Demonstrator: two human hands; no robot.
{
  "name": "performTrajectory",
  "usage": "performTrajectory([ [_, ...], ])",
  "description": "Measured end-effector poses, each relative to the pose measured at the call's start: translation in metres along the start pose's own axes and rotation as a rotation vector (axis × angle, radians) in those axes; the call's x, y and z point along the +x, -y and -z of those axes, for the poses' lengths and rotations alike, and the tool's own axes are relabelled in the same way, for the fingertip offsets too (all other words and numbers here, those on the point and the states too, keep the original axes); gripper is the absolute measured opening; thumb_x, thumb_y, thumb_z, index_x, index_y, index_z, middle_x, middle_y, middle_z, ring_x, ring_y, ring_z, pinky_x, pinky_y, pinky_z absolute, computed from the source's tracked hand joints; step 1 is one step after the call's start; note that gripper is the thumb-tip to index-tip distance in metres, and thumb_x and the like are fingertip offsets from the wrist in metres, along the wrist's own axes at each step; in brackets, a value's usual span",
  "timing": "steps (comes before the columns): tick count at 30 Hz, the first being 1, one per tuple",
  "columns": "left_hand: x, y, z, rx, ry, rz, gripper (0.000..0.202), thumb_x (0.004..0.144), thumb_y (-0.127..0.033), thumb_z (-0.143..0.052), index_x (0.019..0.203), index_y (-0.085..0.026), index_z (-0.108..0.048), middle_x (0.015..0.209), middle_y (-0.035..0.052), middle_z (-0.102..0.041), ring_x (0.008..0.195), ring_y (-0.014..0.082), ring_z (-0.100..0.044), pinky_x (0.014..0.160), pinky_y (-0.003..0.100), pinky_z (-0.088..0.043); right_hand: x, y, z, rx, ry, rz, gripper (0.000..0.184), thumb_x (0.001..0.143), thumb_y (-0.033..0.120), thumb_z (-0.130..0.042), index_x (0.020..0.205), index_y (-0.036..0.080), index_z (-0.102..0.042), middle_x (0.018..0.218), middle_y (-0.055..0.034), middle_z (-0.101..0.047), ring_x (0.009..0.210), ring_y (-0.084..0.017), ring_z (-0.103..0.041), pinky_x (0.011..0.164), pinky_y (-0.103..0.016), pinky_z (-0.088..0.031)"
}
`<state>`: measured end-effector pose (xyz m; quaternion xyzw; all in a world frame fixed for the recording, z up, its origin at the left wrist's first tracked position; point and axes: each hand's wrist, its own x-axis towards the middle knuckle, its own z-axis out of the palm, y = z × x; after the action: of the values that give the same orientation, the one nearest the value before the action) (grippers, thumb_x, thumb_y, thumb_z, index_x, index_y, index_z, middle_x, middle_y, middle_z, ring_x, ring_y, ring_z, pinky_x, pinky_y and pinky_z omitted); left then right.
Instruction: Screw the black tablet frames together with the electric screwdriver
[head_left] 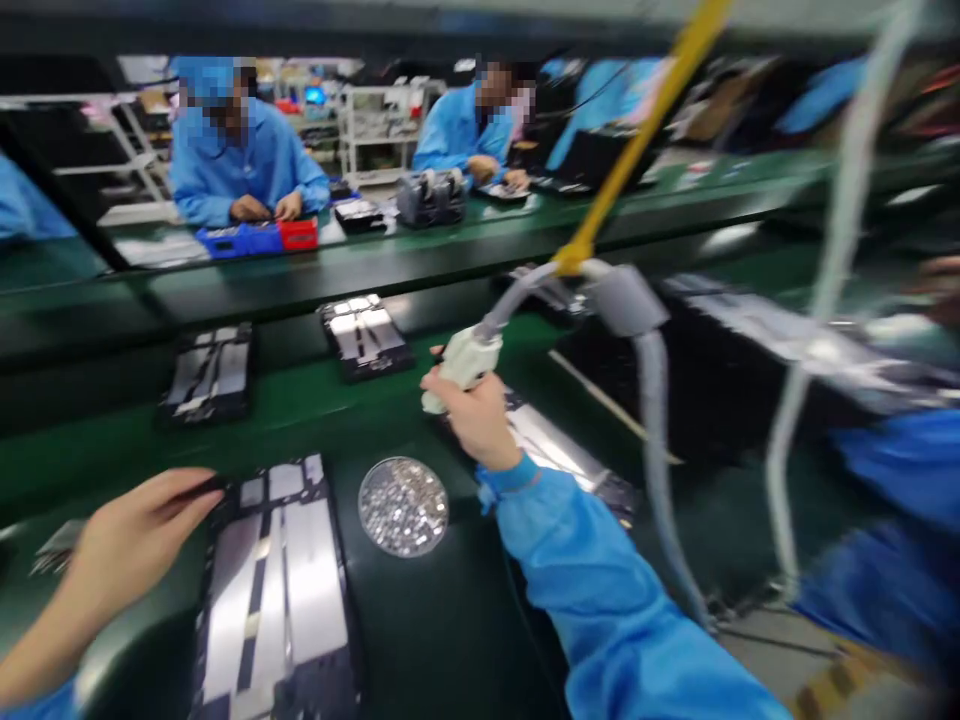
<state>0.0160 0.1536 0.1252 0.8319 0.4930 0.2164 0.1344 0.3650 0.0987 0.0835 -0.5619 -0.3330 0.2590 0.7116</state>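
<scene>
My left hand (139,535) is closed at the upper left corner of an opened tablet (281,590), pinching its dark edge. Silver battery-like panels and black strips fill the tablet's face. My right hand (480,415) grips a pale handheld tool (470,357), whose grey hose (656,460) hangs from a yellow strap (637,160). Whatever tip the tool has is hidden or blurred. Between my hands, a round clear dish (403,507) holds many small shiny pieces. Behind and below my right forearm lies another opened tablet (559,445), partly covered.
Two more opened tablets (208,375) (365,335) lie farther back on the green bench (300,425). A whitish hose (821,320) hangs at the right, near a blue sleeve (900,470). Across the bench, people in blue work beside a blue and red bin (251,240).
</scene>
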Motion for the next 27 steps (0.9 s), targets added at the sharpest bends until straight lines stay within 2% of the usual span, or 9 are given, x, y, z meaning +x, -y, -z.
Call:
performTrajectory([
  [1, 0.001, 0.001, -0.012, -0.069, 0.057, 0.006, 0.039, 0.092, -0.057, -0.059, 0.098, -0.02, -0.07, 0.087, 0.0012, -0.074, 0.072, 0.0178, -0.071, 0.068, 0.031, -0.063, 0.0, -0.004, 0.001, 0.007, 0.001, -0.001, 0.041, 0.063, 0.035, -0.08, 0.098, 0.019, -0.066, 0.076, 0.0028, -0.064, 0.068, -0.014, -0.057, 0.067, -0.031, -0.048],
  [3, 0.01, 0.001, -0.042, -0.147, 0.11, 0.005, 0.038, 0.09, -0.05, -0.059, 0.111, -0.019, -0.068, 0.088, 0.0021, -0.075, 0.073, 0.017, -0.073, 0.07, 0.029, -0.064, 0.0, -0.01, 0.003, 0.014, -0.007, 0.009, 0.039, 0.064, 0.033, -0.08, 0.098, 0.02, -0.066, 0.079, 0.0024, -0.065, 0.071, -0.015, -0.059, 0.069, -0.031, -0.048],
  [4, 0.016, 0.0, -0.057, -0.181, 0.13, -0.01, 0.035, 0.089, -0.044, -0.06, 0.112, -0.018, -0.068, 0.096, 0.0043, -0.076, 0.076, 0.0162, -0.074, 0.071, 0.028, -0.064, 0.0, -0.012, 0.005, 0.012, -0.006, 0.019, 0.037, 0.065, 0.033, -0.08, 0.096, 0.02, -0.066, 0.081, 0.002, -0.065, 0.073, -0.015, -0.06, 0.07, -0.031, -0.049],
  [7, 0.032, -0.008, -0.091, -0.239, 0.168, -0.094, 0.021, 0.086, -0.029, -0.061, 0.1, -0.017, -0.072, 0.114, 0.0083, -0.073, 0.081, 0.0145, -0.074, 0.074, 0.026, -0.064, -0.001, -0.015, 0.007, -0.007, 0.007, 0.055, 0.03, 0.069, 0.032, -0.08, 0.092, 0.02, -0.065, 0.083, 0.0014, -0.065, 0.075, -0.015, -0.062, 0.071, -0.032, -0.05],
  [9, 0.036, -0.013, -0.1, -0.244, 0.193, -0.17, 0.014, 0.085, -0.022, -0.062, 0.091, -0.017, -0.073, 0.111, 0.008, -0.074, 0.084, 0.015, -0.074, 0.076, 0.027, -0.064, -0.002, -0.015, 0.009, -0.029, 0.015, 0.076, 0.029, 0.071, 0.032, -0.079, 0.093, 0.02, -0.065, 0.083, 0.0012, -0.065, 0.075, -0.015, -0.063, 0.071, -0.033, -0.051],
  [16, 0.032, -0.004, -0.103, -0.099, 0.213, -0.42, 0.022, 0.093, -0.016, -0.055, 0.102, -0.014, -0.075, 0.113, 0.011, -0.073, 0.104, 0.0216, -0.07, 0.095, 0.04, -0.06, -0.005, -0.016, 0.012, -0.092, 0.025, 0.107, 0.021, 0.076, 0.029, -0.076, 0.092, 0.019, -0.066, 0.087, -0.0018, -0.066, 0.08, -0.017, -0.064, 0.078, -0.036, -0.053],
  [21, 0.029, 0.001, -0.107, -0.012, 0.237, -0.558, 0.026, 0.099, -0.019, -0.051, 0.104, -0.014, -0.076, 0.116, 0.0131, -0.072, 0.11, 0.0214, -0.067, 0.095, 0.037, -0.059, -0.011, -0.011, 0.009, -0.069, 0.026, 0.065, 0.027, 0.074, 0.029, -0.078, 0.096, 0.02, -0.066, 0.083, 0.0005, -0.065, 0.077, -0.016, -0.064, 0.074, -0.034, -0.053],
  [25, 0.021, 0.003, -0.102, 0.032, 0.301, -0.643, 0.032, 0.102, -0.024, -0.049, 0.121, -0.014, -0.072, 0.134, 0.0121, -0.067, 0.132, 0.0314, -0.055, 0.113, 0.054, -0.043, -0.014, -0.005, 0.005, -0.036, 0.018, 0.054, 0.031, 0.072, 0.027, -0.077, 0.1, 0.021, -0.066, 0.077, 0.0012, -0.064, 0.075, -0.017, -0.064, 0.072, -0.036, -0.053],
  [27, 0.017, 0.007, -0.098, 0.126, 0.309, -0.665, 0.038, 0.104, -0.029, -0.047, 0.134, -0.014, -0.065, 0.145, 0.0105, -0.059, 0.139, 0.0373, -0.048, 0.116, 0.06, -0.035, -0.016, 0.0, 0.002, -0.014, 0.03, 0.086, 0.03, 0.073, 0.026, -0.074, 0.101, 0.022, -0.065, 0.075, 0.0015, -0.063, 0.074, -0.017, -0.063, 0.075, -0.037, -0.053],
])
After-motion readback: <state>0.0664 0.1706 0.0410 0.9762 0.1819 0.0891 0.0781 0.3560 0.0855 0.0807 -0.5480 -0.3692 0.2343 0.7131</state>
